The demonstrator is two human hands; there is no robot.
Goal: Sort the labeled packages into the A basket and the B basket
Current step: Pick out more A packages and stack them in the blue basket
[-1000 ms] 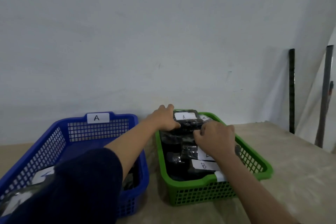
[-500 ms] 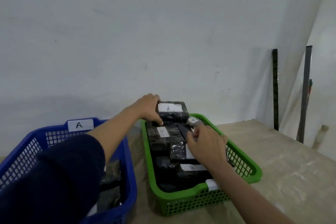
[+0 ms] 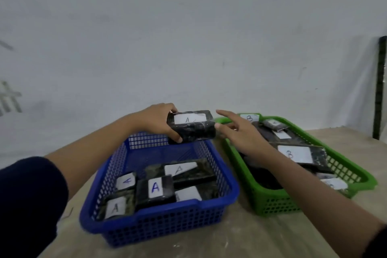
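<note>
My left hand [image 3: 160,120] grips a black wrapped package with a white "A" label [image 3: 193,126], held in the air over the far end of the blue basket [image 3: 163,219]. Several black packages labelled "A" [image 3: 156,189] lie in the near half of that basket. My right hand [image 3: 240,134] hovers with fingers spread just right of the held package, over the left rim of the green basket [image 3: 278,205]. The green basket holds black packages, one with a large "B" label [image 3: 297,155], and carries a "B" tag [image 3: 249,117] on its far rim.
Both baskets stand side by side on a beige tabletop [image 3: 240,236], close to a pale wall [image 3: 188,37]. A dark upright bar [image 3: 380,88] leans at the far right. Bare tabletop lies in front of the baskets and to the right of the green one.
My left hand lifted the "A" package out of the green basket and carried it left over the blue basket. My right hand let go of the packages and opened. The view swung left.
</note>
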